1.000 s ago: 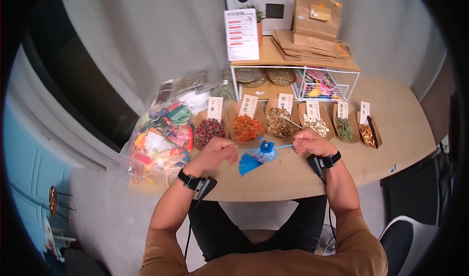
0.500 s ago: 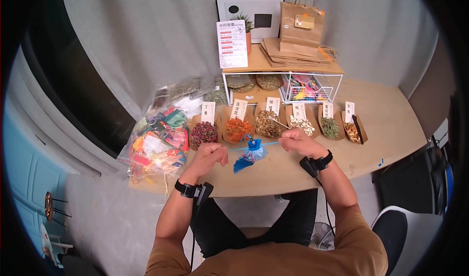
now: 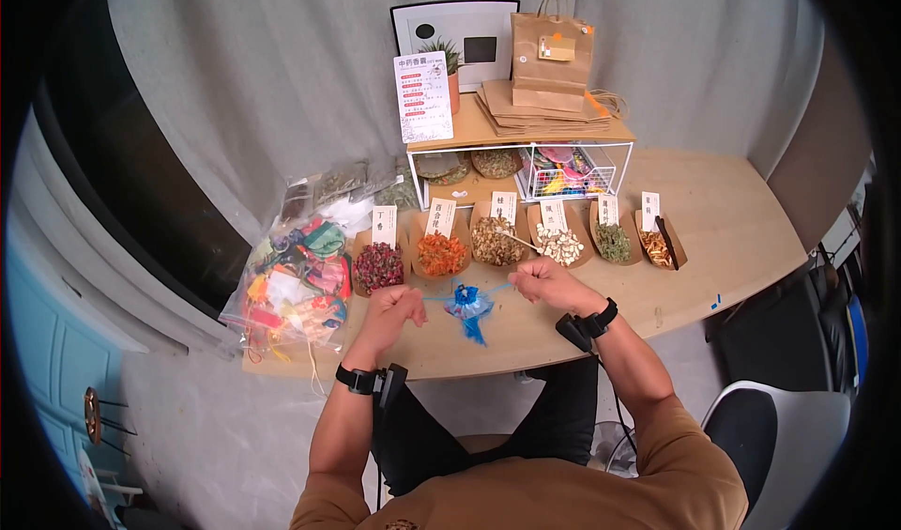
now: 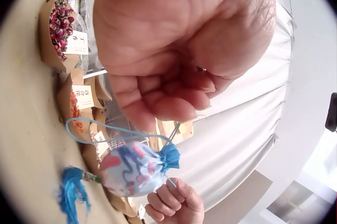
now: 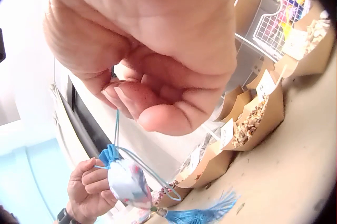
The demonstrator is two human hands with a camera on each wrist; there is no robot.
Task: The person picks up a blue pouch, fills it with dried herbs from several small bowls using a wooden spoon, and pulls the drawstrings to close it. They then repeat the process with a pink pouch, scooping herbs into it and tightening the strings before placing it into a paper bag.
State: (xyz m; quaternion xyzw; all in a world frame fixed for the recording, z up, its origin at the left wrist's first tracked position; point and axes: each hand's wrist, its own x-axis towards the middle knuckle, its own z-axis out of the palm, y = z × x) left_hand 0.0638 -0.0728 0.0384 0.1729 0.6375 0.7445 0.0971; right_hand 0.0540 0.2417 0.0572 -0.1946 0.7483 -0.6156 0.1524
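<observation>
A small drawstring pouch, pale with pink and blue patterning and a gathered blue top, hangs between both hands over the table. Its blue tassel dangles from the bottom end. My left hand, fingers curled in, pinches the thin blue cord on one side. On the other side my right hand grips the opposite cord end, and the cord is stretched out sideways from the pouch neck. A slack loop of light blue cord droops beside the pouch in the left wrist view.
Behind the hands stands a row of paper trays with labels, holding rosebuds, orange petals and other dried herbs. A clear bag of colourful pouches lies at left. A low shelf with paper bags stands at the back.
The pouch has turned from lying slanted with its tassel to the left to hanging with the tassel toward me. Cord now shows taut on both sides. The head view has shifted slightly.
</observation>
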